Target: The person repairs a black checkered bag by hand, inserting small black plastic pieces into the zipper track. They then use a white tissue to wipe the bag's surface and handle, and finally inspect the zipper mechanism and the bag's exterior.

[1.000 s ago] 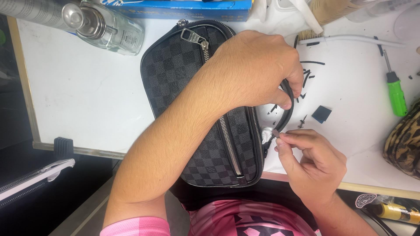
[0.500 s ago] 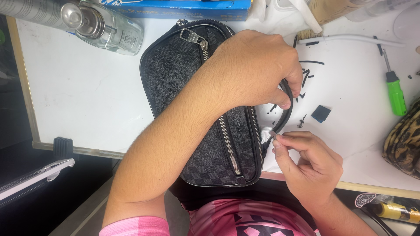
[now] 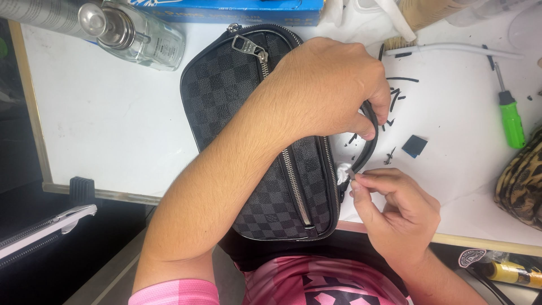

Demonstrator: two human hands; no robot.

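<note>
Head view: left hand reaches across from about 7 o'clock, forearm laid over the checkered bag, knuckles up, fingers curled together and pinching the upper part of a thin black strap between thumb and fingertips. Right hand comes in from 5 o'clock, fingers bunched, thumb and forefinger pinching the strap's lower end, just beside a small white wad at the bag's right edge. The strap arcs between both hands, at 3 o'clock of the bag. The bag is dark grey with a check pattern, lying flat on the white table, its silver zipper shut and running lengthwise, pull tab toward 12 o'clock. Black scraps lie at 1 o'clock of the strap, a green screwdriver farther toward 3 o'clock, a glass bottle at 10 o'clock of the bag.
</note>
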